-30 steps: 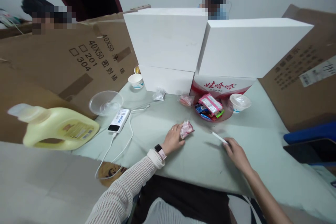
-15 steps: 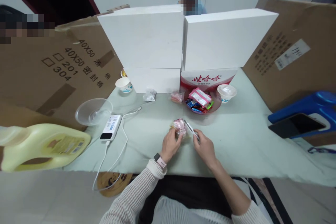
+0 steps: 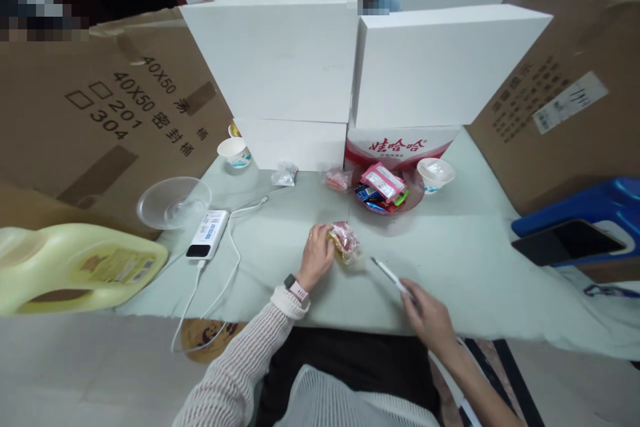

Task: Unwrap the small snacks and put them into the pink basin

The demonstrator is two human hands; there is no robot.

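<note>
A clear plastic packet with pink and yellow contents rests on the cloth-covered table in front of me. My left hand, wearing a watch, has its curled fingers on the packet's left edge. To the lower right, my right hand is closed around a slim white pen-shaped tool. The tool's dark tip points up and left toward the packet, with a gap between them. I cannot make out exactly what kind of tool it is.
Behind stand white boxes and a bowl of wrapped snacks. Paper cups flank them. On the left are a clear bowl, a power bank with cable and a yellow jug. A phone leans against a blue container at right.
My right hand has drawn the white tool away from the packet, down and to the right. My left hand has shifted slightly left, to the packet's edge.
</note>
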